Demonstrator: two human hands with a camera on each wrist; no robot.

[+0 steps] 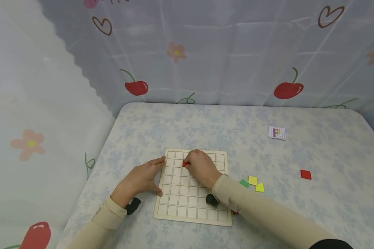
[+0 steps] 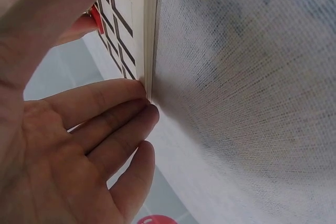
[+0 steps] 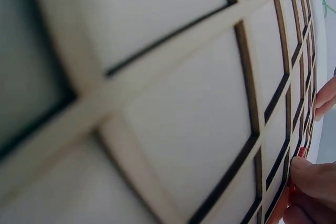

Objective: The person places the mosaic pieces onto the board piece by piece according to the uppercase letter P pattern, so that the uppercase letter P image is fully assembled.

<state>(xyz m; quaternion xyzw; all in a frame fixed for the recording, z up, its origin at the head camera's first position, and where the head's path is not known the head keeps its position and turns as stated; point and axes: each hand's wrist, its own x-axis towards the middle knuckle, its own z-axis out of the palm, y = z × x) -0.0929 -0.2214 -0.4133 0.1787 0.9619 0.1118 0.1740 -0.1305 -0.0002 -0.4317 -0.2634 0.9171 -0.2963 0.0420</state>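
In the head view, we rest the spread fingers of our left hand (image 1: pixel 142 179) along the left edge of the board (image 1: pixel 191 220). Our right hand (image 1: pixel 203 168) pinches a red tile (image 1: pixel 184 163) over the board's upper left cells. Right of the board we see a green tile (image 1: pixel 243 183), two yellow tiles (image 1: pixel 252 180), a second red tile (image 1: pixel 305 174) and, farther back, a card (image 1: pixel 277 132).

In the left wrist view, our left fingertips touch the board's edge.

In the right wrist view, our right thumb bears on the red tile; we cannot tell whether it is seated.
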